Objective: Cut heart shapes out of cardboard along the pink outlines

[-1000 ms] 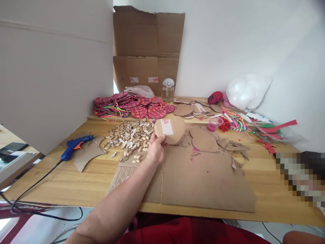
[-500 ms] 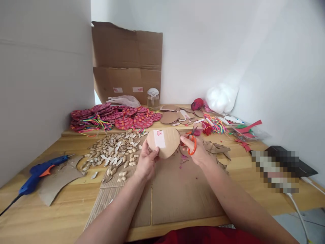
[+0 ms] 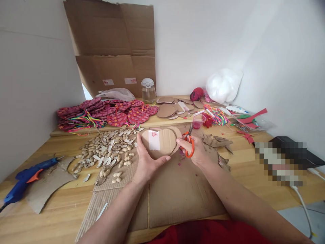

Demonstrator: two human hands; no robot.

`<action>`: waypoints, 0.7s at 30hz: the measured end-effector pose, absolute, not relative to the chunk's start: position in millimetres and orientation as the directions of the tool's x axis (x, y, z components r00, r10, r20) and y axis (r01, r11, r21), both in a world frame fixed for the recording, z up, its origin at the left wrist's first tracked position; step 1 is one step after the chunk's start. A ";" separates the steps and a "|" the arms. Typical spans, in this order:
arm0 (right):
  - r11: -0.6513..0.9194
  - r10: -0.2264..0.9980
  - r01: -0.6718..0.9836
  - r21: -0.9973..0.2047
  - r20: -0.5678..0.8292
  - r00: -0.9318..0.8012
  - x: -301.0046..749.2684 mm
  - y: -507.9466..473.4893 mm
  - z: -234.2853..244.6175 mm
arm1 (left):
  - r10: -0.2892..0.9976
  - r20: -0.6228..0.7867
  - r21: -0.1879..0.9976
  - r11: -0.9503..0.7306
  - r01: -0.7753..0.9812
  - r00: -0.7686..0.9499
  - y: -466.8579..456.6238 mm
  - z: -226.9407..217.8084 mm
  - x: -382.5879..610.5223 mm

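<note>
A rounded cardboard piece with a strip of white, red-printed tape is held at its left and lower edge by my left hand. The left thumb lies along the bottom edge and the fingers go behind. Another cardboard piece shows behind it, sticking out to the right. My right hand has orange-handled scissors looped on it, blades pointing up and away. Its thumb or a finger touches the right edge of the cardboard. Beneath both hands lies a flat cardboard sheet.
Peanut shells lie left, beside a blue glue gun. On the back ledge are pink decorated discs, a jar, cardboard discs and colored cords. Cardboard scraps and a small cup are right.
My left thumb has slid off the face of the cardboard piece down to its lower edge. A second piece now shows behind it. The view has tilted slightly downward.
</note>
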State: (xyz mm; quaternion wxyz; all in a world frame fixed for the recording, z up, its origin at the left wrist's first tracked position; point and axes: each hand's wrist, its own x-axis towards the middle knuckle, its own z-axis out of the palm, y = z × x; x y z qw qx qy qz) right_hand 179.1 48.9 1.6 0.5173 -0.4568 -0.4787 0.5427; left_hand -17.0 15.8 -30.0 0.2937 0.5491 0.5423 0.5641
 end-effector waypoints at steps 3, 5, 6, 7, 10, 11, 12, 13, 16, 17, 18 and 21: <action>-0.016 0.999 -0.171 -0.985 -0.011 -0.033 178.0 46.4 5.0 | 0.946 0.294 0.832 -0.186 0.522 -0.132 10.3 -24.4 -15.7; -0.027 0.999 -0.200 -0.979 -0.019 -0.040 177.2 45.6 6.9 | 0.953 0.286 0.778 -0.173 0.604 -0.096 8.4 -21.8 -15.9; -0.028 0.999 -0.213 -0.977 -0.020 -0.042 176.8 45.5 7.7 | 0.952 0.293 0.761 -0.177 0.624 -0.086 8.2 -21.1 -16.8; -0.027 0.999 -0.225 -0.974 -0.019 -0.040 176.5 45.8 8.3 | 0.950 0.304 0.745 -0.188 0.640 -0.074 8.4 -20.7 -18.3; -0.008 1.000 -0.253 -0.967 -0.004 -0.014 177.1 48.5 8.8 | 0.938 0.346 0.678 -0.246 0.692 -0.005 9.7 -20.8 -24.4; 0.002 1.000 -0.259 -0.966 0.002 0.000 177.9 49.9 8.6 | 0.932 0.362 0.645 -0.273 0.714 0.029 10.1 -21.1 -26.2; 0.014 1.000 -0.263 -0.965 0.010 0.017 178.9 51.4 8.1 | 0.924 0.377 0.611 -0.298 0.733 0.061 10.3 -21.5 -27.5; 0.027 0.999 -0.265 -0.964 0.018 0.036 180.1 52.9 7.4 | 0.916 0.392 0.581 -0.317 0.750 0.084 10.4 -21.8 -28.2; 0.060 0.995 -0.258 -0.964 0.038 0.092 183.9 56.6 4.6 | 0.896 0.428 0.526 -0.356 0.773 0.122 9.9 -22.5 -27.1; 0.069 0.994 -0.254 -0.965 0.043 0.105 184.9 57.3 3.7 | 0.887 0.443 0.515 -0.372 0.772 0.131 9.6 -22.3 -26.2; 0.075 0.992 -0.249 -0.966 0.048 0.116 185.6 57.8 3.0 | 0.875 0.465 0.508 -0.391 0.767 0.137 9.2 -21.9 -25.3; 0.097 0.987 -0.236 -0.967 0.062 0.150 186.9 59.1 2.2 | 0.835 0.545 0.552 -0.423 0.718 0.074 8.9 -18.2 -24.9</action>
